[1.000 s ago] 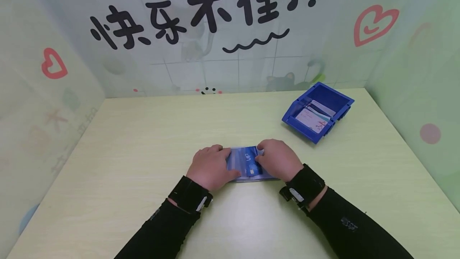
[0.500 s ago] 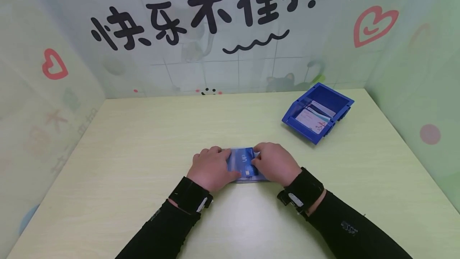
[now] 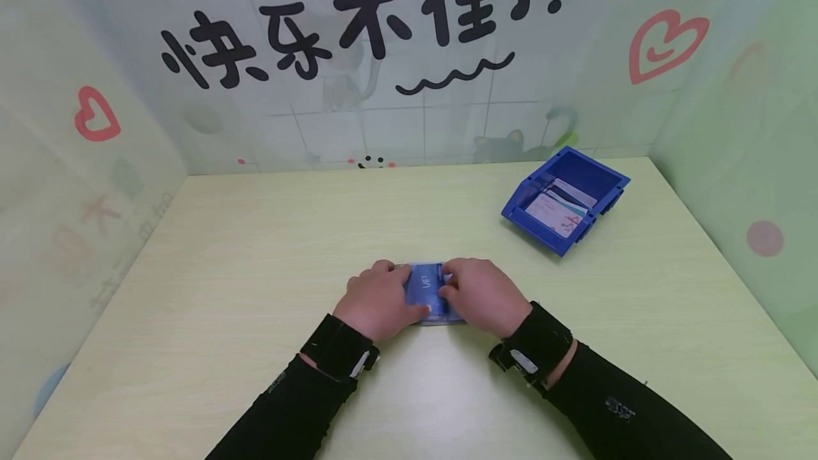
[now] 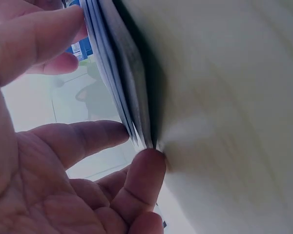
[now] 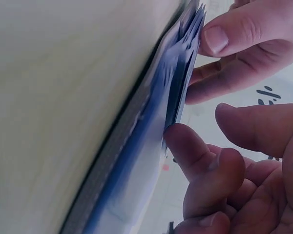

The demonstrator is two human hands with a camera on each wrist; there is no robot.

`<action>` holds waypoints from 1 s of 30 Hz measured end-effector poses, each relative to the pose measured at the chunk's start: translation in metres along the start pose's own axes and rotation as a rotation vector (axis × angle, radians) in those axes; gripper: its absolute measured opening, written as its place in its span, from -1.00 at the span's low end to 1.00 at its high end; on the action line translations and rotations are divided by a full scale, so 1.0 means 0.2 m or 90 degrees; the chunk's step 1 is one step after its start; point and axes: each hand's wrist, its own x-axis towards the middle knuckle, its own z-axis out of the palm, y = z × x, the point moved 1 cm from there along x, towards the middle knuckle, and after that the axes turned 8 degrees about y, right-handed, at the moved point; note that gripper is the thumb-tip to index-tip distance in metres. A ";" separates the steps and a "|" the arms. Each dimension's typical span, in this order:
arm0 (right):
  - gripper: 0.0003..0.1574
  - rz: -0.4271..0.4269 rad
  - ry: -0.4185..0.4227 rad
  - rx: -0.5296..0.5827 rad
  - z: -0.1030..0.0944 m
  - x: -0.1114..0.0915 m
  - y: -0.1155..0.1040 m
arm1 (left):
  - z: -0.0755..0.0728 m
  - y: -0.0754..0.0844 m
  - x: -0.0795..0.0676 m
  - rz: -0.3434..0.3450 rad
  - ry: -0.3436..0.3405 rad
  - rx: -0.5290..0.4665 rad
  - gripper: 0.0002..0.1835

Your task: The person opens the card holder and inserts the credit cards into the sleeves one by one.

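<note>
A card holder with clear sleeves (image 3: 441,320) lies flat on the table, between both hands. The blue bank card (image 3: 422,289) sits mostly under its clear film. My left hand (image 3: 377,300) holds the holder's left part, thumb toward the near edge and fingers toward the far edge; the left wrist view shows the layered pages (image 4: 136,73) between them. At the card's right edge is my right hand (image 3: 488,297). In the right wrist view, a fingertip of that hand touches the edge of the top layer, while its thumb (image 5: 234,122) stands apart.
A blue plastic bin (image 3: 562,201) with several cards (image 3: 554,213) in it stands at the back right of the pale wood table (image 3: 287,226). Printed cloth walls (image 3: 358,105) close off the back and both sides.
My right hand has moved left together with the blue card, which has slid farther under the film. The left hand has stayed in place on the holder.
</note>
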 end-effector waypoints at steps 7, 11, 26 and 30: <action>-0.60 -0.037 0.007 0.027 0.02 -0.01 -0.01 | 0.00 0.00 0.00 0.003 0.010 -0.014 -0.18; -0.58 -0.041 0.004 0.028 0.03 -0.02 -0.02 | 0.00 0.00 0.00 0.002 0.017 -0.023 -0.19; -0.38 0.020 0.044 -0.109 -0.16 0.00 0.11 | 0.01 0.01 0.01 -0.028 0.014 -0.034 -0.18; -0.39 0.055 -0.020 -0.143 -0.18 0.01 0.16 | 0.01 0.01 0.01 -0.034 0.011 -0.041 -0.17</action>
